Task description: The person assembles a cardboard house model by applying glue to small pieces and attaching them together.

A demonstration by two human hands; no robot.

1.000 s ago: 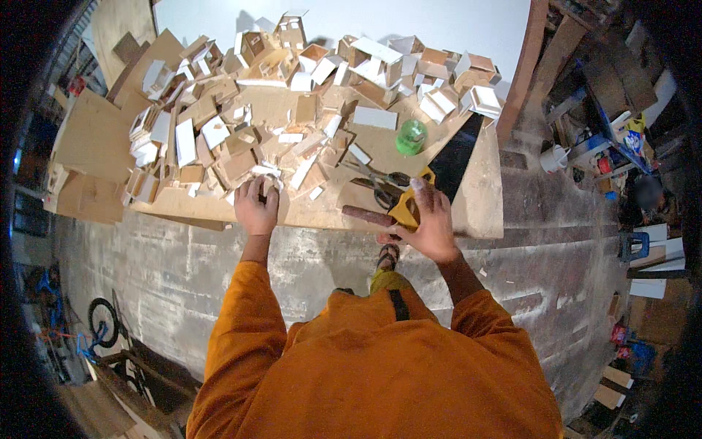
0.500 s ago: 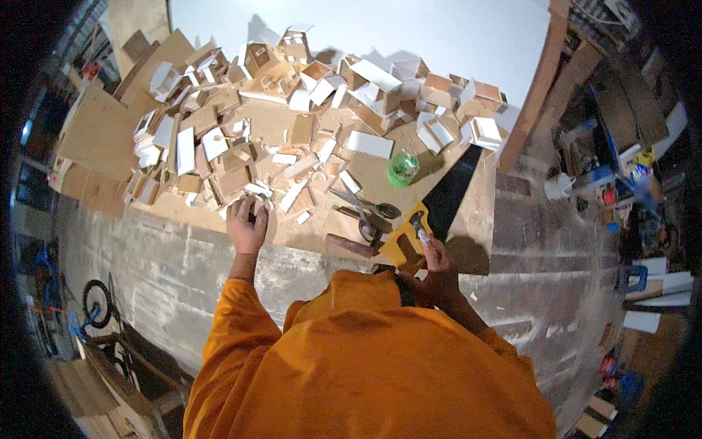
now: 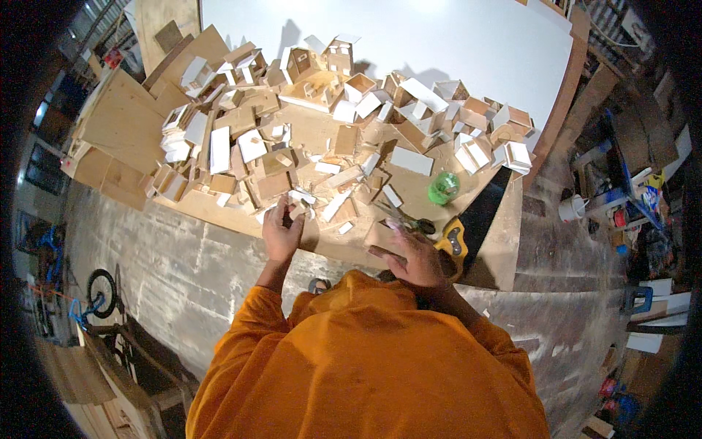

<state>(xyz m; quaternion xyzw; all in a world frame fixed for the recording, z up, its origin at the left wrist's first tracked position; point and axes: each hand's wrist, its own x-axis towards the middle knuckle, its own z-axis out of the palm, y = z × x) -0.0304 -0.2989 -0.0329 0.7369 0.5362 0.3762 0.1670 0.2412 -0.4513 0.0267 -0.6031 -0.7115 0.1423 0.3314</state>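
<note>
At the near edge of the wooden work board, my left hand (image 3: 283,233) pinches a small light wood piece (image 3: 298,211) between thumb and fingers. My right hand (image 3: 418,257) hovers over the board's near edge, fingers stretched and apart, holding nothing I can see. Right beside it lies a hand saw with a yellow handle (image 3: 455,240) and black blade (image 3: 488,201). A pair of scissors (image 3: 418,224) lies partly behind the right fingers. Farther off stands a green, see-through container (image 3: 443,189). Small white and brown board offcuts (image 3: 338,205) are scattered between the hands.
Several small box-like wood models (image 3: 340,55) crowd the far side of the board. A big white panel (image 3: 439,36) stretches behind them. Brown sheets (image 3: 121,117) lean at the left. Lower left is a bicycle wheel (image 3: 101,293); a white bucket (image 3: 572,208) stands right.
My right hand has left the saw handle and moved left, its fingers opening out. My left hand has lifted slightly, with the small wood piece now showing. The whole view has shifted.
</note>
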